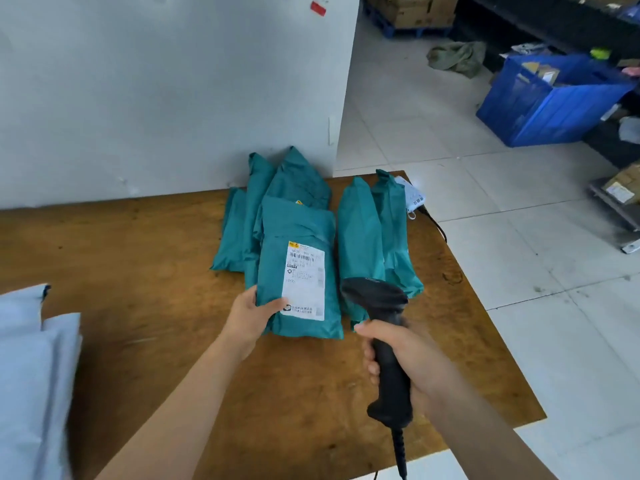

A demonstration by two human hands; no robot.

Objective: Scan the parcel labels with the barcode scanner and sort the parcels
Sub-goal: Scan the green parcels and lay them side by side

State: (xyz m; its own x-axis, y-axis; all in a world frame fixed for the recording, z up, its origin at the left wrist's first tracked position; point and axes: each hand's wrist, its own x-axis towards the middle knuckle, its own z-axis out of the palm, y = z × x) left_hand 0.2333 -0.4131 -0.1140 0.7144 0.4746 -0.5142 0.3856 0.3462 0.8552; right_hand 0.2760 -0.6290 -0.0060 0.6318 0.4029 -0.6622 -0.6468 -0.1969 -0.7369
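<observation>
- A brown wooden table (pixel 145 258) stands against a white wall (pixel 166 91).
- The left hand (pixel 251 315) holds the near left corner of a green parcel (pixel 298 233). The thumb lies on top, by the edge of the label, and the fingers are tucked under, so the hand is pinching the bag.
- This parcel lies near the middle of the table, on top of a pile of more green parcels (pixel 263 188) that reach back to the wall.
- A white label (pixel 304 282) with a barcode is stuck on the top of the held parcel and faces up.
- The right hand (pixel 405 358) is wrapped tight around the handle of a black barcode scanner (pixel 384 320). The fingers are closed all the way around it.
- The head of the scanner is just to the right of the label and points away from the person. A curly black cord hangs from the bottom of the handle.
- Two more green bags (pixel 377 233) lie side by side to the right of the held parcel, partly behind the scanner.
- Pale grey bags (pixel 31 375) are stacked at the near left edge of the table. They look blurry.
- A blue crate (pixel 550 105) sits on the tiled floor, far off to the right.
</observation>
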